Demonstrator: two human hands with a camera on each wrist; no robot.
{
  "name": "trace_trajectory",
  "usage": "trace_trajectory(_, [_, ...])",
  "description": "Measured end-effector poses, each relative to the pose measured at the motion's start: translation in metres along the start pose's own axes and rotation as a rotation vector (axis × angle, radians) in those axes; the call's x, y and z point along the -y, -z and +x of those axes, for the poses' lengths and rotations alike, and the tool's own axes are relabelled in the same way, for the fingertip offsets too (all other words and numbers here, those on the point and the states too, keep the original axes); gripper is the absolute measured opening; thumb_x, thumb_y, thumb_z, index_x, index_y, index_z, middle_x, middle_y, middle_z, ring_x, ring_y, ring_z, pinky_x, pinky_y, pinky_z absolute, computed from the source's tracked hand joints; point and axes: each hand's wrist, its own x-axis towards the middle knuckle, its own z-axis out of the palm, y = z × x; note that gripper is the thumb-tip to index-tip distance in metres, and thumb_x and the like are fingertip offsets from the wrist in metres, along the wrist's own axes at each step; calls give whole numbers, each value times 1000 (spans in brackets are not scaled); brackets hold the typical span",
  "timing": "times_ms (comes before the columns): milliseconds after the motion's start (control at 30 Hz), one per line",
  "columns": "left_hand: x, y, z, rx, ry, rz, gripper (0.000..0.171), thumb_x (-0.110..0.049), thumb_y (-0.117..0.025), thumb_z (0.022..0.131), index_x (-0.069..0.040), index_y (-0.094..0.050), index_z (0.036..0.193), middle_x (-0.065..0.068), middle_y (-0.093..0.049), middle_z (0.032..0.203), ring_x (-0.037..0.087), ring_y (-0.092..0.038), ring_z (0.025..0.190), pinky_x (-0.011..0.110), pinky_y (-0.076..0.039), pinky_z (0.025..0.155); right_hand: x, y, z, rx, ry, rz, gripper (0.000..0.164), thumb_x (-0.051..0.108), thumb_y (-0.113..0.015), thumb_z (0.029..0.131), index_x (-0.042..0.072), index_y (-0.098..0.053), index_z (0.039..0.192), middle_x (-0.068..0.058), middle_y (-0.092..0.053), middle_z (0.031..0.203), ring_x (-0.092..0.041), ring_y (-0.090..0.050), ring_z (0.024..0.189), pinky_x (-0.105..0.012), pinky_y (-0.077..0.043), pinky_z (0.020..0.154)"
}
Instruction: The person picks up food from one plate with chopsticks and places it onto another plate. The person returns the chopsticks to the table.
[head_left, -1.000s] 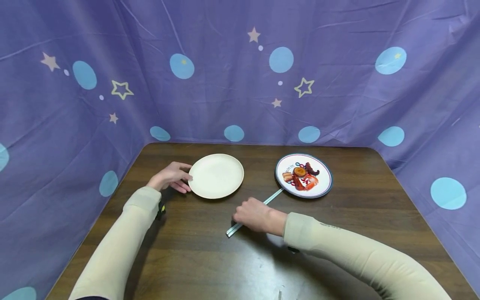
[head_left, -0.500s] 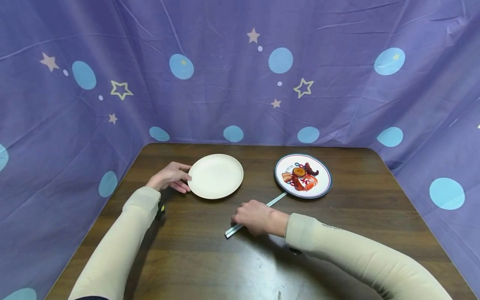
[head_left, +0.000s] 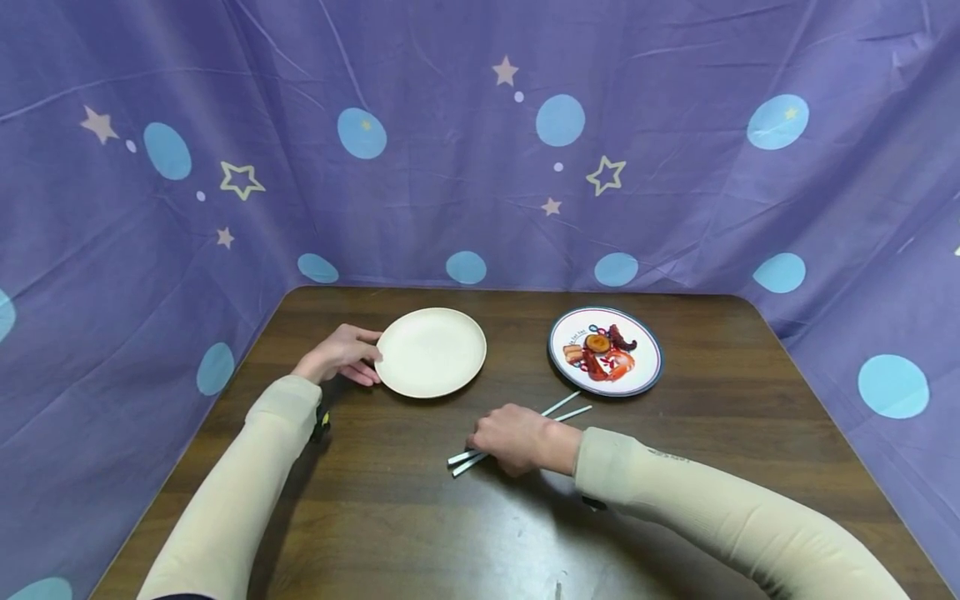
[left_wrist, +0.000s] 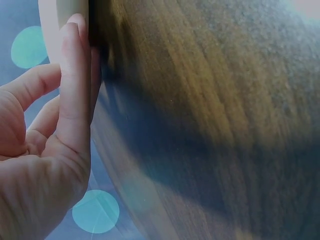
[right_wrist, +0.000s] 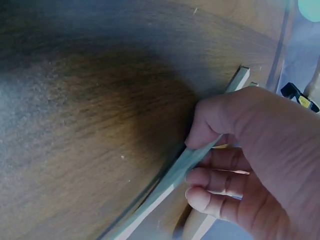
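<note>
My left hand (head_left: 345, 354) holds a plain cream plate (head_left: 432, 354) by its left rim, thumb on the edge. In the left wrist view the plate's edge (left_wrist: 64, 15) is at the top, with the digits against it. My right hand (head_left: 517, 437) grips a pair of pale green chopsticks (head_left: 573, 412) near their middle, low over the table. They cross at a narrow angle, their far ends apart. In the right wrist view, thumb and fingers pinch one chopstick (right_wrist: 170, 182); the other shows partly beneath the fingers.
At the back right stands a white plate with a blue rim (head_left: 647, 371), bearing several food pieces, among them a round brown slice (head_left: 598, 342) and a dark curled piece (head_left: 625, 338). The brown wooden table (head_left: 405, 517) ends at a purple curtain (head_left: 465, 225).
The chopsticks, side by side before, have spread and now cross, with their far ends drawn slightly away from the food plate. The right hand shifted slightly toward the near right; the left hand stays put.
</note>
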Motion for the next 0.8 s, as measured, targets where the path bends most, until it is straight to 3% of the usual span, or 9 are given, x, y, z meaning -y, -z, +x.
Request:
trace_trajectory(300, [0, 0, 0, -1, 1, -7, 74, 7, -59, 95, 7, -28, 162, 25, -66, 94, 26, -75, 65, 36, -69, 63, 0, 4, -5, -23, 21, 9, 20, 12, -82, 84, 21, -72, 99, 5, -70, 91, -15, -68, 80, -30, -62, 62])
trace_trajectory(500, [2, -1, -1, 1, -7, -14, 73, 8, -58, 95, 8, -28, 162, 24, -67, 91, 25, -75, 64, 35, -68, 63, -1, 9, -9, -74, 40, -13, 25, 15, -80, 89, 19, -68, 110, 2, -67, 102, -17, -68, 93, -31, -61, 73])
trace_trajectory(800, [1, -1, -2, 4, -10, -6, 73, 6, -58, 96, 6, -28, 163, 23, -66, 92, 24, -75, 65, 36, -69, 65, -7, 16, -18, -143, 53, -25, 25, 13, -72, 97, 16, -64, 120, 1, -64, 110, -17, -65, 100, -31, -60, 79])
